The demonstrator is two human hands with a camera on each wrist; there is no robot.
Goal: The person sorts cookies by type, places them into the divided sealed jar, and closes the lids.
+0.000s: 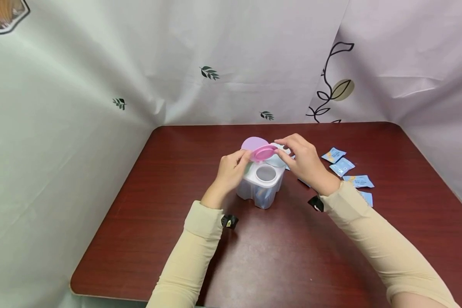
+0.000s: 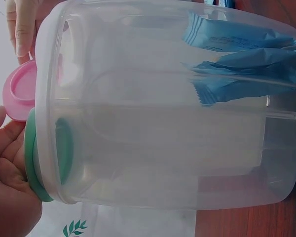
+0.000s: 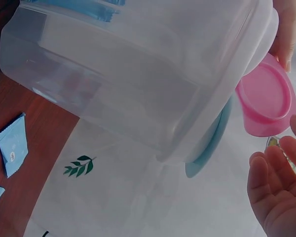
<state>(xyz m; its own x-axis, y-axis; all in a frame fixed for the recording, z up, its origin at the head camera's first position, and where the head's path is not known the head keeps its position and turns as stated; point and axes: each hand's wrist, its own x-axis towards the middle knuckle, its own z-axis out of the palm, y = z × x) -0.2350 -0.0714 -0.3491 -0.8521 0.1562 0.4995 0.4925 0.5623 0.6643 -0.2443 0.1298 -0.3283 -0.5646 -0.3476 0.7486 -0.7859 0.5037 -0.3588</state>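
A clear plastic storage box [image 1: 263,194] with a white top stands upright on the table, several blue packets [image 2: 246,64] visible inside through its wall. Its pink flip lid [image 1: 263,152] is raised, exposing the round front opening [image 1: 266,173]. My left hand [image 1: 229,171] pinches the left edge of the pink lid between thumb and fingers. Opposite it, my right hand [image 1: 306,160] has its thumb at the lid's right edge, with the fingers spread apart from the thumb. A green lid [image 2: 34,163] lies beneath the left fingers. The purple lid [image 1: 254,142] tilts up behind.
Several blue packets [image 1: 342,167] lie on the table to the right of the box. Another lid, light blue [image 3: 209,143], is on the box's right side. The brown table [image 1: 158,205] backs onto a white patterned curtain [image 1: 235,55].
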